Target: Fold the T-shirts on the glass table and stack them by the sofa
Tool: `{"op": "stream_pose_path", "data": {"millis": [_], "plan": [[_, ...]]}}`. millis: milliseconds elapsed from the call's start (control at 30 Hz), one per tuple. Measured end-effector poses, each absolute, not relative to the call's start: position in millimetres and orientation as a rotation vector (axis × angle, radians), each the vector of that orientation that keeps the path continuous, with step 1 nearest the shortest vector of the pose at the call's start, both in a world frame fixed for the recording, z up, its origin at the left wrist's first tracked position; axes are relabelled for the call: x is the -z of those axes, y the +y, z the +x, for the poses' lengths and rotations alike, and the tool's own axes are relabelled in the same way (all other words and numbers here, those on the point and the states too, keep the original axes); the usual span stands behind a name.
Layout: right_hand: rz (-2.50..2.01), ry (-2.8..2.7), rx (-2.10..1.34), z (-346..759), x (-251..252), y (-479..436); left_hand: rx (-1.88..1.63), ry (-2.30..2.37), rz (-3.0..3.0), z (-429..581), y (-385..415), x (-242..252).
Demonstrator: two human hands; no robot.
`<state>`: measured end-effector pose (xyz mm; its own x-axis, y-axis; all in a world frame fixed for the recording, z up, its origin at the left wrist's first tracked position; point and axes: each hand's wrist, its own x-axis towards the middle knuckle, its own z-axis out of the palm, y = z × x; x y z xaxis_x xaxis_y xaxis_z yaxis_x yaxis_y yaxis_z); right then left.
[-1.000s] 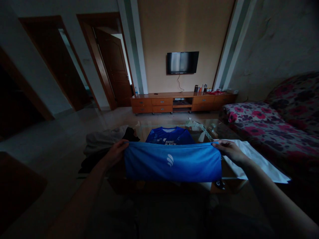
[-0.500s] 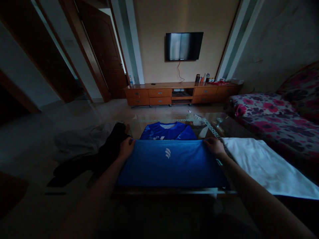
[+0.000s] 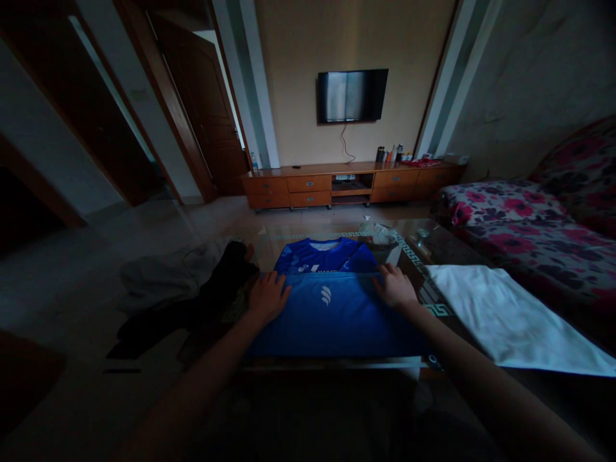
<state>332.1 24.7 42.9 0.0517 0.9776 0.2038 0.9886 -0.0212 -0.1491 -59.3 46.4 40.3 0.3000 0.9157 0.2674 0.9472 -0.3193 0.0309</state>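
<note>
Blue shirt lies folded on the glass bench between dark clothes, left, and white cloth, right. Left hand and right hand lie flat on it, grip wide, holding nothing.

Dim room, lit weakly from the far wall; the foreground sinks into shadow, edges bow outward, and fine detail is perhaps lost.

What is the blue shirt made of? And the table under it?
The folded blue shirt looks like smooth sports fabric, probably polyester: it lies flat with a soft sheen and a printed white logo. The low table seems glass-topped: its surface reflects light inside a patterned border.
</note>
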Motion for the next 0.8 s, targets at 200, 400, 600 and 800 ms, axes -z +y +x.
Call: {"op": "stream_pose_path", "data": {"millis": [200, 400, 600, 800], "plan": [[-2.285, -1.981, -0.086, 323, -3, 18, 0.298, -1.945, -2.433, -78, 44, -5], [-2.248, -1.959, -0.096, 335, 15, 29, 0.307, -1.972, -2.487, -85, 54, -1], [-2.257, -1.959, -0.02, 333, 2, 33, 0.422, -1.852, -2.399, -76, 43, -17], [-1.968, -2.081, 0.075, 260, -20, 10, 0.471, -1.489, -2.577, -26, 7, -38]]}}
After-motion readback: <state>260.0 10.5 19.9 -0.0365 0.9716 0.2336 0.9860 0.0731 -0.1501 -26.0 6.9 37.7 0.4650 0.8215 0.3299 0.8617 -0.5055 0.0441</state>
